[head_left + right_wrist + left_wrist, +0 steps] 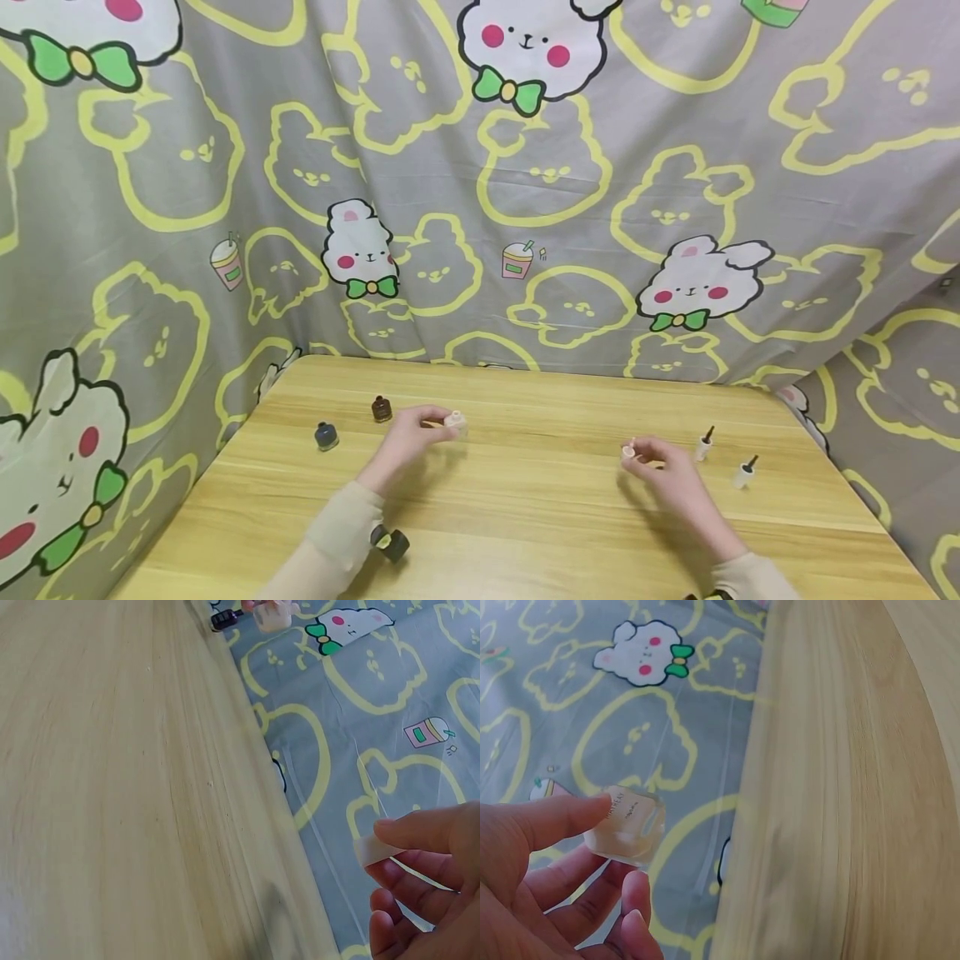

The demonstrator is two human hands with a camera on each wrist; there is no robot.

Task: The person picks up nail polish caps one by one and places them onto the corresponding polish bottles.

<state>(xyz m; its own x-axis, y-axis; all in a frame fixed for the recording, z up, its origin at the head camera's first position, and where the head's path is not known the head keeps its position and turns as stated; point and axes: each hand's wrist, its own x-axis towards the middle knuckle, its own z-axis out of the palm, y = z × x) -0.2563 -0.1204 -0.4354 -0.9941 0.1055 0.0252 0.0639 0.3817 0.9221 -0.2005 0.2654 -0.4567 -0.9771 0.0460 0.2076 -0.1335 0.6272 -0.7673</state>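
My left hand (411, 431) pinches a small clear bottle of pale nail polish (455, 423) between thumb and fingers, above the table; its neck is uncapped. In the left wrist view, printed lettering shows on the nail polish bottle (634, 825). Well to the right, my right hand (669, 468) pinches a white brush cap (628, 452) by thumb and fingertips. The right wrist view shows the white cap (370, 851) partly covered by the fingers. A dark brown polish bottle (382, 409) and a dark blue one (326, 437) stand uncapped left of my left hand.
Right of my right hand, two white brush caps (703, 447) (744, 475) stand on the wooden table (510, 517) with dark brushes pointing up. A grey patterned curtain (450, 333) hangs behind the table's far edge and along both sides.
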